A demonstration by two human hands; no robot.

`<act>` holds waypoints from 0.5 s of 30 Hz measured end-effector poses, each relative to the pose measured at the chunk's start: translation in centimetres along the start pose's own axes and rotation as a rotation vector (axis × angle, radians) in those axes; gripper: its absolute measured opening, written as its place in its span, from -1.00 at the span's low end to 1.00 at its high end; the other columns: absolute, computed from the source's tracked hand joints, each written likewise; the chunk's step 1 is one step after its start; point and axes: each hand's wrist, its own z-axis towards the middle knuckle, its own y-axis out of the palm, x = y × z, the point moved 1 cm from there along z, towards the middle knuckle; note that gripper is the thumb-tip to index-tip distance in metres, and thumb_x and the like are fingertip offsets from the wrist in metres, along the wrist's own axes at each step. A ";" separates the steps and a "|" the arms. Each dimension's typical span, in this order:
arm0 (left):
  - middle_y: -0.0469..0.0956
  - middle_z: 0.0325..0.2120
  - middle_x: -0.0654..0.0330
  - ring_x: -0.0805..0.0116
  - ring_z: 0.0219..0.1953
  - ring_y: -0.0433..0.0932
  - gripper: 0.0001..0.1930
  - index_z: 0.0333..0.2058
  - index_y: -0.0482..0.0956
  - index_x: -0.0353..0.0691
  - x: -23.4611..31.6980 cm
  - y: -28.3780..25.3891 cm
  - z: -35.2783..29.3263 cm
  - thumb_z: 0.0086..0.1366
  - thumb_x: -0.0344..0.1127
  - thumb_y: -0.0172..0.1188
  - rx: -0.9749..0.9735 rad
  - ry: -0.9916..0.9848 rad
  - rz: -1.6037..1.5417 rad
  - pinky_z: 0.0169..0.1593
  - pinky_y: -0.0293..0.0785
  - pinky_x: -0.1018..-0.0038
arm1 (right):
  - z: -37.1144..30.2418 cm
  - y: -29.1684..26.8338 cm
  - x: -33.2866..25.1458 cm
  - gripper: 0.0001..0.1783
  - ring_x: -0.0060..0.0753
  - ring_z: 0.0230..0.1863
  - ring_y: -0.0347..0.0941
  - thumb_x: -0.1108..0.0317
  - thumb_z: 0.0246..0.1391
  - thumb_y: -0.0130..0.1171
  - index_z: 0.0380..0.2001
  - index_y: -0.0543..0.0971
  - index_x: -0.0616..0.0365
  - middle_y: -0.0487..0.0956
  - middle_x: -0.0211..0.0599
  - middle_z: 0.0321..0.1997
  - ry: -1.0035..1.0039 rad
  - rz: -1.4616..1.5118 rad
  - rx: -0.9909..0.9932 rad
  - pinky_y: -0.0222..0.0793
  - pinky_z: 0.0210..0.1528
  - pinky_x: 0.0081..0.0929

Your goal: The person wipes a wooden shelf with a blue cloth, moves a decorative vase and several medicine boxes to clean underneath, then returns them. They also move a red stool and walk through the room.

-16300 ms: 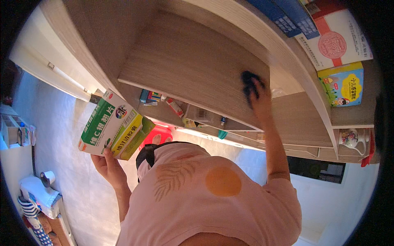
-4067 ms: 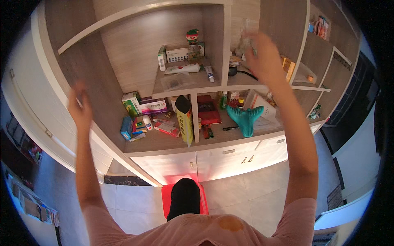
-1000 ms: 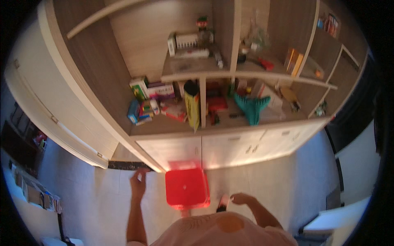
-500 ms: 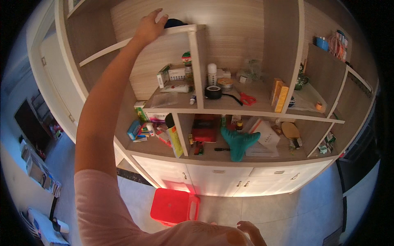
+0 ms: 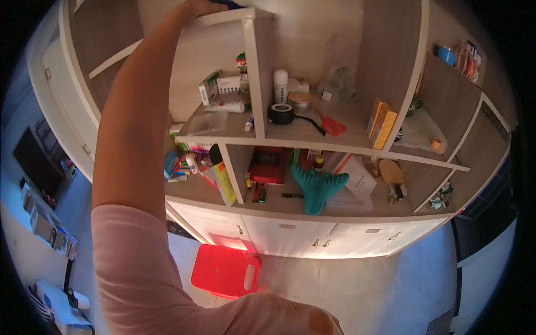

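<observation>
My left arm reaches straight up, and my left hand (image 5: pixel 196 6) sits at the picture's top edge on the upper board (image 5: pixel 245 15) of a wooden shelf unit. Its fingers lie on a dark blue cloth (image 5: pixel 229 4) on that board; only a sliver of the cloth shows. A pink sleeve covers my upper arm. My right hand is out of the picture.
Lower shelves hold a black tape roll (image 5: pixel 281 113), red scissors (image 5: pixel 334 125), a white bottle (image 5: pixel 281 85), orange boxes (image 5: pixel 382 123) and a teal tail-shaped object (image 5: pixel 317 187). White cabinet doors (image 5: pixel 290 240) run below. A red plastic stool (image 5: pixel 226 271) stands on the floor.
A second ago both hands hung low over the red stool. My left arm then rose to the top board and has slid a little right along it; my right hand dropped out of view.
</observation>
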 end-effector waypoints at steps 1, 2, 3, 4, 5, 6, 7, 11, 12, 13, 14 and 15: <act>0.55 -0.44 -0.02 0.20 -0.32 0.52 -0.56 -0.27 0.51 -0.36 3.4 -0.9 -1.8 -0.08 -0.14 0.25 0.017 -0.021 -0.084 -0.22 0.44 0.35 | -0.6 -0.1 -0.1 -0.63 -0.06 -0.14 0.45 0.18 -0.06 0.01 -0.15 0.50 0.04 0.53 -0.07 -0.19 0.007 0.012 0.017 0.35 -0.08 -0.25; 0.54 -0.42 -0.03 0.20 -0.31 0.52 -0.58 -0.29 0.51 -0.36 4.0 -2.1 -2.8 -0.08 -0.16 0.26 0.058 -0.096 -0.222 -0.22 0.43 0.35 | -0.6 -0.4 -0.6 -0.63 -0.06 -0.15 0.45 0.19 -0.06 0.01 -0.16 0.50 0.05 0.53 -0.07 -0.20 -0.023 0.008 0.015 0.35 -0.09 -0.26; 0.54 -0.40 -0.04 0.19 -0.30 0.52 -0.59 -0.30 0.51 -0.36 4.2 -2.9 -3.5 -0.09 -0.18 0.27 0.102 -0.170 -0.358 -0.22 0.42 0.35 | -0.7 -0.7 -1.1 -0.64 -0.06 -0.16 0.45 0.19 -0.06 0.01 -0.16 0.50 0.05 0.53 -0.07 -0.20 -0.066 0.005 0.020 0.36 -0.09 -0.26; 0.54 -0.38 -0.03 0.20 -0.31 0.52 -0.59 -0.29 0.50 -0.35 4.2 -3.6 -4.5 -0.08 -0.19 0.27 0.363 -0.143 -0.365 -0.23 0.42 0.35 | -1.0 -0.9 -1.6 -0.64 -0.06 -0.17 0.46 0.20 -0.05 0.01 -0.16 0.50 0.05 0.54 -0.07 -0.21 -0.121 0.006 0.027 0.36 -0.10 -0.26; 0.53 -0.36 -0.03 0.20 -0.31 0.52 -0.59 -0.29 0.49 -0.35 4.1 -4.3 -5.6 -0.08 -0.20 0.28 0.624 -0.110 -0.363 -0.23 0.42 0.35 | -0.8 -0.9 -1.7 -0.65 -0.06 -0.17 0.46 0.20 -0.05 0.01 -0.16 0.50 0.06 0.54 -0.08 -0.22 -0.121 -0.001 0.011 0.36 -0.10 -0.26; 0.53 -0.33 -0.02 0.21 -0.32 0.52 -0.59 -0.28 0.48 -0.34 4.0 -4.1 -6.7 -0.08 -0.21 0.29 0.883 -0.074 -0.372 -0.24 0.41 0.35 | -0.6 -0.9 -1.8 -0.65 -0.06 -0.18 0.46 0.20 -0.05 0.01 -0.17 0.50 0.06 0.54 -0.08 -0.22 -0.092 -0.008 -0.006 0.36 -0.11 -0.26; 0.53 -0.33 -0.02 0.18 -0.32 0.52 -0.58 -0.24 0.46 -0.33 3.1 -4.1 -8.2 -0.05 -0.21 0.27 0.909 -0.045 -0.502 -0.24 0.41 0.34 | 0.1 -0.8 -1.9 -0.67 -0.06 -0.19 0.46 0.22 -0.04 0.00 -0.18 0.51 0.07 0.54 -0.07 -0.23 0.076 -0.029 -0.070 0.36 -0.12 -0.24; 0.46 -0.39 0.22 0.49 -0.37 0.39 -0.58 -0.24 0.41 -0.33 2.0 -5.5 -22.9 -0.03 -0.24 0.31 0.847 -0.071 -0.746 -0.28 0.34 0.58 | -0.2 -2.6 -5.8 -0.70 -0.02 -0.25 0.48 0.25 0.01 -0.06 -0.22 0.52 0.10 0.54 -0.02 -0.31 -0.041 -0.064 0.067 0.38 -0.15 -0.23; 0.44 -0.47 0.29 0.55 -0.41 0.40 -0.61 -0.30 0.39 -0.27 0.1 -6.3 -28.3 -0.10 -0.31 0.33 0.770 -0.088 -0.772 -0.29 0.34 0.65 | 1.5 -2.4 -6.9 -0.70 0.00 -0.26 0.48 0.25 0.01 -0.07 -0.23 0.51 0.11 0.54 -0.01 -0.32 -0.141 -0.139 0.037 0.38 -0.16 -0.22; 0.45 -0.40 0.24 0.52 -0.39 0.42 -0.60 -0.24 0.36 -0.26 0.9 -4.0 -32.3 -0.09 -0.36 0.29 0.647 -0.189 -0.856 -0.30 0.37 0.60 | 1.6 -2.4 -6.9 -0.70 0.02 -0.27 0.47 0.25 0.02 -0.07 -0.23 0.51 0.12 0.53 0.00 -0.33 -0.175 -0.171 0.061 0.38 -0.16 -0.21; 0.43 -0.37 0.23 0.52 -0.38 0.42 -0.58 -0.22 0.33 -0.25 0.0 -1.1 -36.7 -0.08 -0.41 0.27 0.511 -0.305 -0.954 -0.29 0.38 0.61 | 1.2 -2.2 -8.4 -0.70 0.04 -0.27 0.46 0.27 0.03 -0.09 -0.22 0.51 0.13 0.51 0.02 -0.31 -0.187 -0.165 0.130 0.36 -0.17 -0.18; 0.41 -0.34 0.23 0.53 -0.35 0.42 -0.59 -0.21 0.31 -0.24 -0.4 0.2 -41.5 -0.06 -0.43 0.25 0.362 -0.387 -1.085 -0.25 0.37 0.62 | 2.5 -1.2 -8.7 -0.76 0.04 -0.28 0.44 0.29 0.04 -0.07 -0.33 0.51 0.17 0.50 0.02 -0.32 -0.283 -0.229 0.131 0.37 -0.20 -0.23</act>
